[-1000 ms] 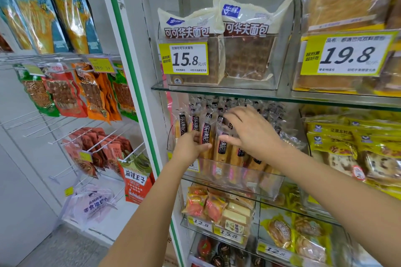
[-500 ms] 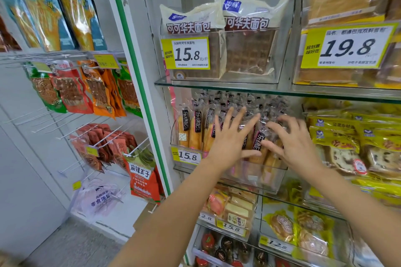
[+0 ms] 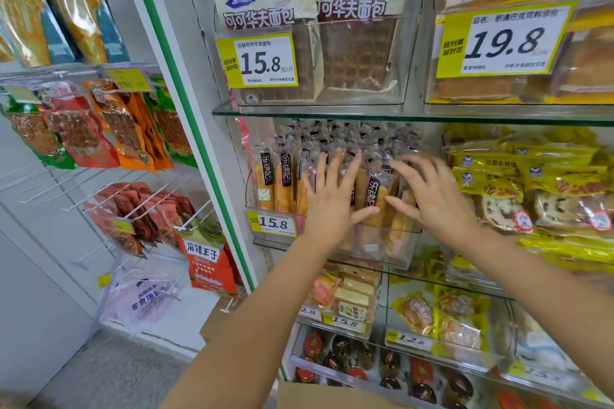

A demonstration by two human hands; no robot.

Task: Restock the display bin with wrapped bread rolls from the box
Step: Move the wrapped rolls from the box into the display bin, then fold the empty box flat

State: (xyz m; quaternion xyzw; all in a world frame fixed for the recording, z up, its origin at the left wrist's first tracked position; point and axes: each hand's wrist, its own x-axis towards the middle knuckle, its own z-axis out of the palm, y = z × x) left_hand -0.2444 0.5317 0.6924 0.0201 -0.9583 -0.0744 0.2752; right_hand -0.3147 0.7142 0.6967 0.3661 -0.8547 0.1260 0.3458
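Head: wrapped rolls upright in display bin

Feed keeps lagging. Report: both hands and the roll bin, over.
Left hand open, fingers spread on the wrapped bread rolls. Right hand open, touching the same rolls. Display bin packed, rolls mostly upright. Nothing blocking; cardboard box below.

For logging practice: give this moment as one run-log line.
left hand: open, on wrapped bread rolls | right hand: open, on rolls | display bin: packed
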